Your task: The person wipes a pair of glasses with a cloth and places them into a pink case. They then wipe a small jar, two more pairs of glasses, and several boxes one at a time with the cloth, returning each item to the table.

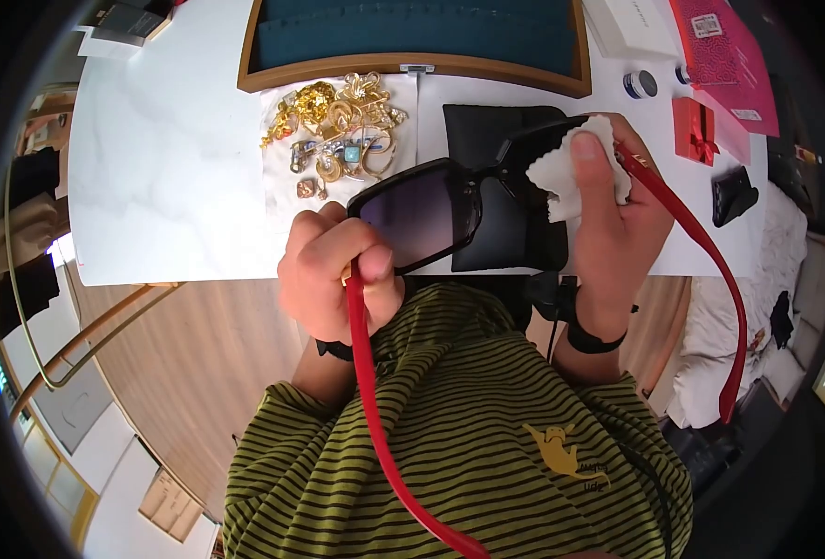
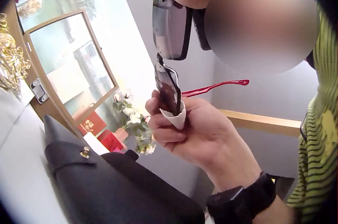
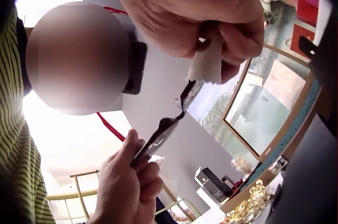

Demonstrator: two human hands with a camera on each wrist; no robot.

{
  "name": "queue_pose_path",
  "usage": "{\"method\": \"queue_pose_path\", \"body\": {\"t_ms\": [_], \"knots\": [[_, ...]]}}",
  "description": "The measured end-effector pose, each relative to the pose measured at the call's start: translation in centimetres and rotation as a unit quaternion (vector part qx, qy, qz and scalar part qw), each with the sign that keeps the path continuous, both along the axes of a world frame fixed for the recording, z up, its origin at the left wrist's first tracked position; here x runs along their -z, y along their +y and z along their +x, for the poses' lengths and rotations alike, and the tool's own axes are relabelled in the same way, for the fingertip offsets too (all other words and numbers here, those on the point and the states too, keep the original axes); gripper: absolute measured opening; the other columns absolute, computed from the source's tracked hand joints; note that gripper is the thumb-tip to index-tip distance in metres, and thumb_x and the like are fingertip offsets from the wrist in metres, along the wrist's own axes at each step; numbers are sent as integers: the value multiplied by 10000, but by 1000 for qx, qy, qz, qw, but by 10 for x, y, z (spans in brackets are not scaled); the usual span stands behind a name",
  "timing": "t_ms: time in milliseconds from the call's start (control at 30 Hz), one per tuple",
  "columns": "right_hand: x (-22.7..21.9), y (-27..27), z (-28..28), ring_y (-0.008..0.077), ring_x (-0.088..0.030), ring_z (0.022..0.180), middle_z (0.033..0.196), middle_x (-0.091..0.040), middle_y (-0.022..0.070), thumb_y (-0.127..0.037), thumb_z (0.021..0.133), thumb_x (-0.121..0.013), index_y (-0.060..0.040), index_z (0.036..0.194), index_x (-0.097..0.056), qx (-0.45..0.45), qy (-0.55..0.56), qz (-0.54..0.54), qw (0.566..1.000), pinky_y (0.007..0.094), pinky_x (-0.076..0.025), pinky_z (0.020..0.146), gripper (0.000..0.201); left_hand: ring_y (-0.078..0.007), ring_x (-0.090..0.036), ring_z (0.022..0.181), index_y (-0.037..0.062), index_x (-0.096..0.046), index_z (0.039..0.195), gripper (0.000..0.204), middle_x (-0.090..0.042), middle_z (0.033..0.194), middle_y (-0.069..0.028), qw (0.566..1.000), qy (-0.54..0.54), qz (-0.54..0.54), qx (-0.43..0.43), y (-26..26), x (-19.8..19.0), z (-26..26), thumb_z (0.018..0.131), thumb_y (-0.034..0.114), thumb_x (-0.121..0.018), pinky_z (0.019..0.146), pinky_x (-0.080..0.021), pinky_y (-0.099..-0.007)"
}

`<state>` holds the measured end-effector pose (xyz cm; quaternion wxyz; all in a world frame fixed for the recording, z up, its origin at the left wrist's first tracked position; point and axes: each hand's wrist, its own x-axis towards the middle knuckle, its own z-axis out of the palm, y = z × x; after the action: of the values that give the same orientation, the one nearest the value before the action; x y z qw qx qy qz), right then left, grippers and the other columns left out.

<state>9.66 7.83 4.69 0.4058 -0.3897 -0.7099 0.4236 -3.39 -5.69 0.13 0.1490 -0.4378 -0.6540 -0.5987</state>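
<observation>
Black-framed sunglasses point(image 1: 414, 210) with dark lenses and red temples are held up above the table's front edge, the temples pointing toward the person. The left hand point(image 1: 338, 270) grips the frame's corner by the hinge, fingers curled round it. At the other lens, the right hand point(image 1: 617, 219) pinches a small white cloth point(image 1: 566, 182) over the lens, thumb on the near side. In the left wrist view the cloth point(image 2: 174, 118) wraps the lens's lower end between the right hand's fingers point(image 2: 161, 129). The right wrist view shows the cloth point(image 3: 206, 63) under the right hand.
Behind the sunglasses lies a black case point(image 1: 473, 130). Gold jewellery point(image 1: 342, 126) lies on a white cloth at left, below a wooden-framed box point(image 1: 412, 63) with a teal inside. A red gift box point(image 1: 694, 130), small jar point(image 1: 640, 85) and black pouch point(image 1: 734, 196) stand at right.
</observation>
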Motion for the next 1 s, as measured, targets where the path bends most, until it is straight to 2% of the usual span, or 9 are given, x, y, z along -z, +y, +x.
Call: {"method": "queue_pose_path", "body": {"t_ms": [33,100,233,333,533,767,933,967,1000], "knots": [[-2,2,3,100,-545,741,831,-622,55,-110,877,-633,40,983,-613,-32,3,-17,999,223,-440,689,185,-195,-483,502,25,-565,869,146,-488,625,-85,1000,-3,0,-6,-1,0,-1,883,166,-598,455,-386,-273],[-6,6,8,102,-553,814,944,-625,73,-93,876,-624,44,1097,-590,-86,-23,-23,996,224,-449,749,262,-187,-464,496,18,-562,871,147,-481,622,-82,1000,-5,0,4,-1,0,-4,885,161,-592,450,-373,-273],[-5,6,13,84,-552,827,956,-629,59,-10,829,-645,45,1143,-554,-134,41,-91,986,219,-458,756,332,-172,-436,487,4,-555,874,129,-470,617,-77,1000,3,5,13,2,-2,-7,884,130,-580,442,-347,-265],[-5,1,11,82,-592,802,931,-639,73,52,754,-702,42,1097,-544,-128,61,-164,976,225,-500,719,378,-174,-451,492,8,-561,875,115,-473,628,-78,1000,-14,2,17,1,-2,-5,871,118,-595,448,-361,-260],[-10,-6,-5,118,-649,734,794,-654,71,71,666,-775,24,950,-523,-59,70,-187,978,256,-563,662,382,-187,-497,513,48,-586,880,114,-490,645,-81,999,-18,-43,12,-4,-7,4,836,131,-650,462,-403,-257],[3,-2,-7,50,-544,627,744,-634,34,-100,791,-736,31,849,-591,8,66,-39,997,189,-435,566,204,-201,-486,507,42,-581,873,92,-499,627,-85,999,-21,-41,16,-3,-6,4,843,118,-622,454,-392,-266],[3,6,1,65,-512,605,703,-620,48,-130,802,-716,37,872,-644,0,25,44,999,203,-405,548,195,-191,-454,489,16,-556,859,49,-482,592,-85,999,-31,-21,11,3,-6,-1,856,65,-553,454,-368,-269],[-3,6,3,67,-513,601,699,-625,48,-125,801,-715,40,882,-656,5,-14,46,999,203,-408,553,193,-192,-451,489,-4,-550,842,61,-476,598,-85,999,-36,-21,16,5,-6,-3,853,56,-553,459,-357,-264],[-8,5,6,68,-514,598,694,-631,47,-120,801,-714,43,892,-667,9,-54,48,997,203,-411,559,193,-104,-338,549,-56,-506,792,145,-441,604,-44,998,-59,-37,-10,10,-12,1,892,22,-435,490,-237,-235]]}}
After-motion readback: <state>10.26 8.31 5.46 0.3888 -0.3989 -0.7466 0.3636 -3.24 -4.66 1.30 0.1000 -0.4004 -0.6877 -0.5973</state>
